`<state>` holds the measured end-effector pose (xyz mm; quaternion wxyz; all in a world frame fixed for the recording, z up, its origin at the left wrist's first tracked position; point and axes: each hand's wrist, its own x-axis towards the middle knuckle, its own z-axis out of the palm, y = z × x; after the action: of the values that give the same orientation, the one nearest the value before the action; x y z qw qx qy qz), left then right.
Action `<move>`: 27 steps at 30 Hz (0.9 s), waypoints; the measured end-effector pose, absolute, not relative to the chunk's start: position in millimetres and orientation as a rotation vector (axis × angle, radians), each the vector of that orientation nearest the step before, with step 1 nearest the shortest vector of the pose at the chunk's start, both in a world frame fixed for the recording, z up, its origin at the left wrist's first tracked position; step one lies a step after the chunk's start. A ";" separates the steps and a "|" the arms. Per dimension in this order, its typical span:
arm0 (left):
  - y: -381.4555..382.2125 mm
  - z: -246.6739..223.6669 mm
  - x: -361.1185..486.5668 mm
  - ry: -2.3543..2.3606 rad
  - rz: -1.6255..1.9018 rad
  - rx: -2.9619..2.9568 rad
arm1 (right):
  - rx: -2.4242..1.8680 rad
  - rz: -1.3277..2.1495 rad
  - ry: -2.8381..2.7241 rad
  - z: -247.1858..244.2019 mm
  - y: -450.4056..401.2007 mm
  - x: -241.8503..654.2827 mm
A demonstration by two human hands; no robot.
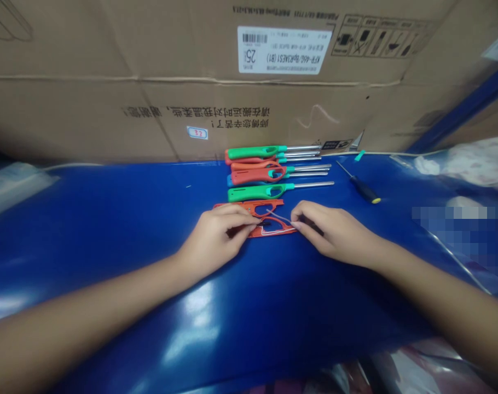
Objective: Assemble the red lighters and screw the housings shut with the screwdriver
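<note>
Lighters (253, 192) piled beyond orange casing (273, 232), screwdriver (364, 190) right, left fingers (255, 221) pinched together, right fingers (295, 223) closed on wire (278, 216).

Green and orange lighters (249, 176); glossy plain blue table (121, 219)

Glossy blue tabletop (142, 317); matt cardboard (109, 60); orange casing (273, 207), seemingly plastic.

Before the carton (200, 60) on the desk (129, 317) lie the lighters (255, 192), the opened casing (269, 207) nearer the person, the screwdriver (364, 190) to their right.
</note>
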<state>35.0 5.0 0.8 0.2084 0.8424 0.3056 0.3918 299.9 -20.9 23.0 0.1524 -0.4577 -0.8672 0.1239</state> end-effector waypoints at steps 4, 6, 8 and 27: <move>5.3 -0.3 33.6 0.818 1.086 2.359 | -1.305 0.375 -2.479 24.4 -22.4 299.5; 4.9 -0.4 33.1 0.797 1.077 2.386 | -1.291 0.380 -2.485 25.4 -23.3 299.3; 4.1 0.0 33.0 0.773 1.064 2.412 | -1.283 0.373 -2.499 26.7 -23.7 299.0; 1.4 1.5 35.1 0.539 0.968 2.519 | -1.109 0.412 -2.389 16.7 -21.0 278.7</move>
<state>35.1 1.4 1.5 0.1935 0.8981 0.1921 0.3451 278.7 -21.0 16.7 0.2354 -0.4043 -0.8710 0.1502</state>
